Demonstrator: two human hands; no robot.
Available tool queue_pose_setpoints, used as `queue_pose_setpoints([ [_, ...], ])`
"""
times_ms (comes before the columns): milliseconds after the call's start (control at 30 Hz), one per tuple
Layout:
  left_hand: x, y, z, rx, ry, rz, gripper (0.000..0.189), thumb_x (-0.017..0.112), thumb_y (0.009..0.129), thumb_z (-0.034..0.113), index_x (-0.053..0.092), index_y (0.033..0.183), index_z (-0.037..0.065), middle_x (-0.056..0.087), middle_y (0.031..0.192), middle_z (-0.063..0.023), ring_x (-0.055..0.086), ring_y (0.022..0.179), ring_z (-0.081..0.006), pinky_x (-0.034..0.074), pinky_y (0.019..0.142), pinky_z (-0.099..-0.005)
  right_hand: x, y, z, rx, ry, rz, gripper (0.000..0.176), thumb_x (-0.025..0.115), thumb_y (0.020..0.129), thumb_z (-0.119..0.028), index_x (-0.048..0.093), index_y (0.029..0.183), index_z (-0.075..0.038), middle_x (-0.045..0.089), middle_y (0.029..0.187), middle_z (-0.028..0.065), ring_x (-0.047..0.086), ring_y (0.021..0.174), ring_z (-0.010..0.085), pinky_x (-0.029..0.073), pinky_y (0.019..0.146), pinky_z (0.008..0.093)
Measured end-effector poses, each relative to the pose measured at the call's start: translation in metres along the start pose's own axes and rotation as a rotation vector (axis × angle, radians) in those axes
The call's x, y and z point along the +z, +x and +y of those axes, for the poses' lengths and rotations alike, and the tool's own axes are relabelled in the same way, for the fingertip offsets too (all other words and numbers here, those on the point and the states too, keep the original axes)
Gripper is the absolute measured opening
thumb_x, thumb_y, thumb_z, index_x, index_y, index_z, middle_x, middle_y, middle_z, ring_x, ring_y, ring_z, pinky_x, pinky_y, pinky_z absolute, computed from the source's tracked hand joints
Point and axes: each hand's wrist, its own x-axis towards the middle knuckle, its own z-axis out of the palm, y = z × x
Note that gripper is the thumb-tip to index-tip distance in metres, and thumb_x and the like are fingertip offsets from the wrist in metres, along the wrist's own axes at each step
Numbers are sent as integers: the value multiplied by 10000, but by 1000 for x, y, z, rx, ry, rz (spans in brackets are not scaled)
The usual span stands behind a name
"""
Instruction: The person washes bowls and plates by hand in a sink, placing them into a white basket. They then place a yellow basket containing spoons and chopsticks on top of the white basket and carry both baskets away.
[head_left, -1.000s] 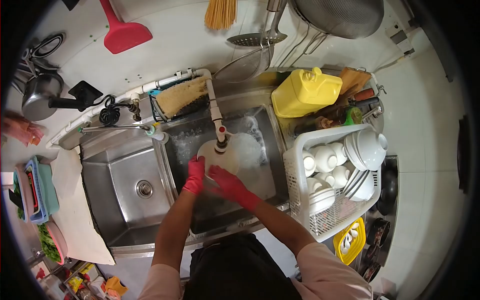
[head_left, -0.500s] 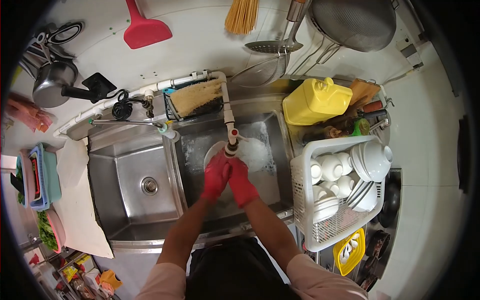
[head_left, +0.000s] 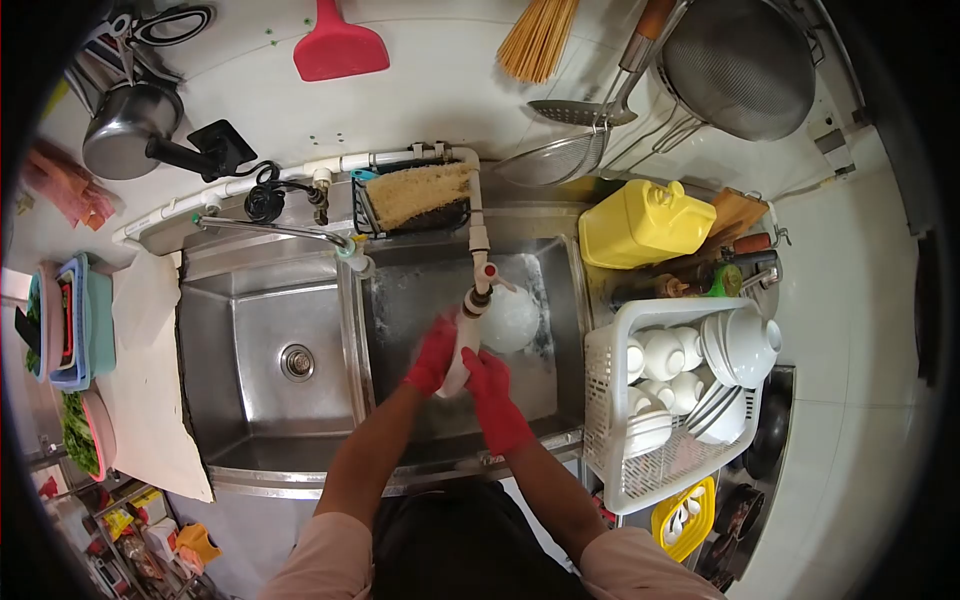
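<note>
Red-gloved hands [head_left: 436, 357], short pale-pink sleeves [head_left: 640, 566], garment — black [head_left: 462, 548]

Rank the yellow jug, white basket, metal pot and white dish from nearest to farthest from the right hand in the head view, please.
From the right hand:
1. White dish: at its left, over the sink.
2. White basket: right of the sink.
3. Yellow jug: beyond the basket.
4. Metal pot: upper left.
</note>
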Motion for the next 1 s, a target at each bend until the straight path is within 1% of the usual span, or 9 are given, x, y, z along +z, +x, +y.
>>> queue_pose_setpoints([
  [100,15,-9,5,670,324,-228,362,460,1037,288,606,1311,102,638,1259,-151,595,1149,-285,427,1007,-351,-2,44,18,-231,-147,-46,208,716,905,-186,686,1010,-9,684,854,23,651,732,181,517,623,309],
  [133,18,-31,16,706,335,-162,358,479,1033,264,605,1307,72,627,1266,-160,594,1145,-302,430,1013,-365,-10,60,24,-434,-478,-50,226,702,913,-198,678,1015,2,678,845,28,632,712,157,501,596,293],
  [233,10,-48,18,1008,564,307,388,496,1036,269,581,1328,28,628,1282,-140,608,1140,-272,445,1006,-363,6,74,28,-632,-357,-100,229,673,925,-191,656,1035,9,669,847,40,612,691,149,493,578,289],
  [433,2,21,-46,193,-611,342,535,539,1017,404,547,1351,-14,646,1236,-114,630,1090,-226,509,928,-373,24,49,-4,-73,250,20,200,749,885,-182,664,994,-37,661,877,51,648,726,207,547,626,384],
  [533,-19,49,-78,-82,-811,-26,553,573,990,450,577,1320,7,649,1225,-113,635,1066,-250,526,892,-393,12,25,-21,33,271,172,240,771,877,-176,664,1031,-26,671,919,58,639,730,184,547,604,368],
  [667,-51,57,-88,-159,-448,9,451,579,978,381,609,1267,37,656,1201,-136,620,1113,-277,504,937,-406,-25,-24,-55,76,154,201,225,780,877,-166,684,1019,-21,685,914,31,629,745,140,530,587,334],
  [900,-40,2,-145,138,517,527,399,567,945,179,558,1312,22,582,1330,-183,547,1249,-284,434,1059,-399,-59,-159,-191,-256,-338,67,245,741,906,-137,729,1094,21,708,934,10,600,830,80,474,802,233],
  [933,-47,1,-154,217,1391,235,456,518,968,231,493,1385,46,563,1349,-168,534,1256,-292,418,1075,-389,-69,-178,-213,-326,-316,87,227,750,884,-90,735,1089,6,715,946,21,614,852,89,487,804,239],
  [1000,-92,59,-246,313,1589,3,491,407,1015,313,470,1428,54,573,1342,-139,526,1256,-293,382,1109,-392,-118,-213,-246,-464,-389,195,230,760,832,-13,742,1061,-13,722,930,31,636,838,98,517,772,266],
])
